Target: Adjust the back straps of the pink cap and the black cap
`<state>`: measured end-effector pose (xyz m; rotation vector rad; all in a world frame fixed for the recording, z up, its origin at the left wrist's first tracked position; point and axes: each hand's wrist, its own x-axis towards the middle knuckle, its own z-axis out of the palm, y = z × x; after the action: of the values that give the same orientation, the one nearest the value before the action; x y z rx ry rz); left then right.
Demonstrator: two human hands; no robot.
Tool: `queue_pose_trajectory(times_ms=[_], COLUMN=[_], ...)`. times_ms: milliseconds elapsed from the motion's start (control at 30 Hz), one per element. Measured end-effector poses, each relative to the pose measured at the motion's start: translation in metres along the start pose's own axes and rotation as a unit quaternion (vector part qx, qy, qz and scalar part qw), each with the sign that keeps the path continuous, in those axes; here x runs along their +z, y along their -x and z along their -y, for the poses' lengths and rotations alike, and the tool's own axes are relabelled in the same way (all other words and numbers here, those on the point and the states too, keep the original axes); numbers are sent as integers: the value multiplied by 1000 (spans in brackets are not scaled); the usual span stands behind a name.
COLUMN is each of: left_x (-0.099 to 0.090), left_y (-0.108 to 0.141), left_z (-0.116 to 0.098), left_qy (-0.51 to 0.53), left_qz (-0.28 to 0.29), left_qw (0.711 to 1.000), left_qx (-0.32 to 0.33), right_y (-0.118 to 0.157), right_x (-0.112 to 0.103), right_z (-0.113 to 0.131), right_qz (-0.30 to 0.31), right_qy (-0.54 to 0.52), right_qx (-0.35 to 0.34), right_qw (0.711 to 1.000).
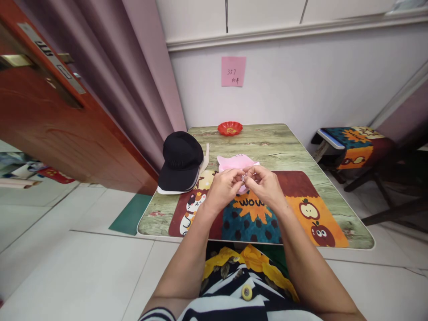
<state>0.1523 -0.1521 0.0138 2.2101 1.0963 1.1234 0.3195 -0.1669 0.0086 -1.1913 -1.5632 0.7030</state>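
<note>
White wall (284, 84) behind, pink note (233, 71) stuck on it. Wood-look table (267, 142), printed mat (250, 229) along near side. Left hand (224, 188) and right hand (266, 185) meet above mat, fingertips of both pinching a small pale item (244, 178) between them, too tiny to identify. Pink dish (236, 162) just beyond, partly hidden by hands. Black cap (181, 158) at table's left edge, red bowl (230, 128) at far edge.

Head view: from above, facing forward and down, table (274, 149) near.
</note>
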Motion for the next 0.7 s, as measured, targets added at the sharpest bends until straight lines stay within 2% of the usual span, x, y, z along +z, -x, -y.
queue_pose_trajectory(times_ms=[400,467,600,700], left_x=[3,2,1,3], left_y=[-1,-2,-1,0], left_z=[7,5,1,1], left_qy=[30,44,152,272], left_qz=[52,48,41,45], left_qw=[998,998,985,950], left_qx=[4,-2,-71,-145], right_y=[-9,-9,-6,-3], right_x=[-22,-23,-17,-11], right_z=[-7,-6,-8,-11], right_qz=[130,133,98,77], right_qy=[-65,-74,-95,-110], right_qx=[26,29,38,44], right_qw=[989,988,990,990])
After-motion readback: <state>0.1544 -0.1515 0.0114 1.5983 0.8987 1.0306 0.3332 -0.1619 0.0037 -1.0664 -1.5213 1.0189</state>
